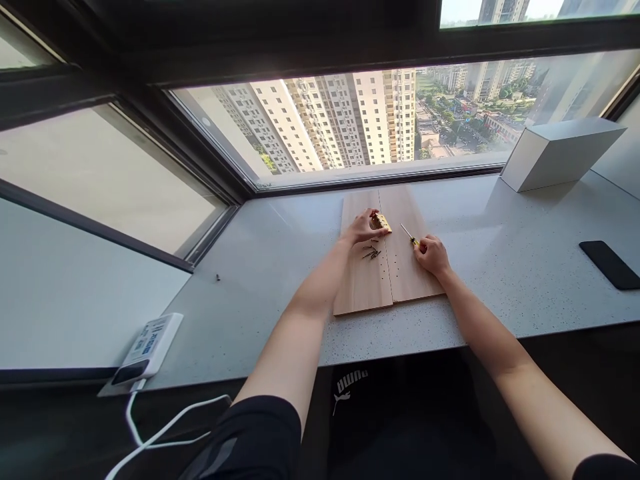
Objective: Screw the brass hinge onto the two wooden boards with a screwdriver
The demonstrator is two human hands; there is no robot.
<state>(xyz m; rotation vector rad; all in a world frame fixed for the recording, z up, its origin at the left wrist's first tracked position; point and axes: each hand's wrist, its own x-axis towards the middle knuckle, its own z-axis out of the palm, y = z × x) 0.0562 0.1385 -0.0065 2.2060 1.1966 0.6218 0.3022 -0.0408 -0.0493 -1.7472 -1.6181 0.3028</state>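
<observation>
Two light wooden boards lie side by side on the counter, a left board (357,293) and a right board (415,280), with small holes along their shared seam. Over that seam my left hand (364,227) grips a brass-coloured hinge (381,223) between thumb and fingers. Several screws (371,253) lie loose on the left board, just below this hand. My right hand (432,255) is closed round the handle of a screwdriver (413,241) above the right board. Its metal shaft points up and left, toward the hinge but apart from it.
A grey speckled counter (280,267) runs under the window. At the back right stands a white box (560,153); a black phone (610,264) lies at the right. A white power strip (150,347) with a cable sits front left, and a small dark piece (218,277) lies left.
</observation>
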